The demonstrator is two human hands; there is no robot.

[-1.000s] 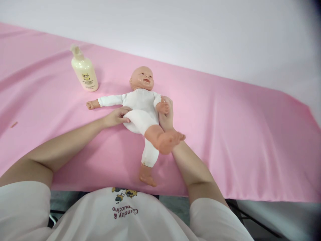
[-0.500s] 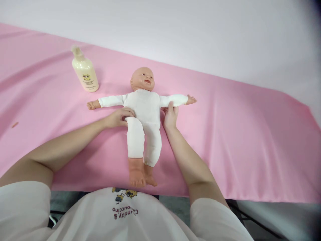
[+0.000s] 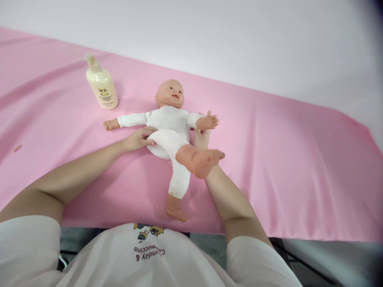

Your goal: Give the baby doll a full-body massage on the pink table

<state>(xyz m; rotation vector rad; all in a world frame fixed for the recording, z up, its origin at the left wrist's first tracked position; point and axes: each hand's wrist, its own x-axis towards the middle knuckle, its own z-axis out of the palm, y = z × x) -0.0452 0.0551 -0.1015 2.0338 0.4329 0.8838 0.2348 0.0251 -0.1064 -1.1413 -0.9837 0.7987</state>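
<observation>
A baby doll (image 3: 172, 119) with a white cloth body lies on its back, head toward the far side. One of its legs is raised and swung across the other, its bare foot up in front of my right forearm. My left hand (image 3: 140, 138) grips the doll at the hip and upper thigh, thumb and fingers closed on the cloth. On the opposite side, my right hand (image 3: 202, 139) holds the doll beneath its outstretched arm; that arm and the raised foot hide part of the fingers.
A cream pump bottle (image 3: 102, 88) with a cow picture stands beyond the doll to the left. Pink cloth (image 3: 284, 167) covers the table, with a small brownish mark (image 3: 18, 148) at far left. A white surface (image 3: 239, 44) rises behind the table.
The doll's leg nearer my left hand has swung up and to the right across its body. Its arm by my right hand has bent up toward me. The bottle has stayed put.
</observation>
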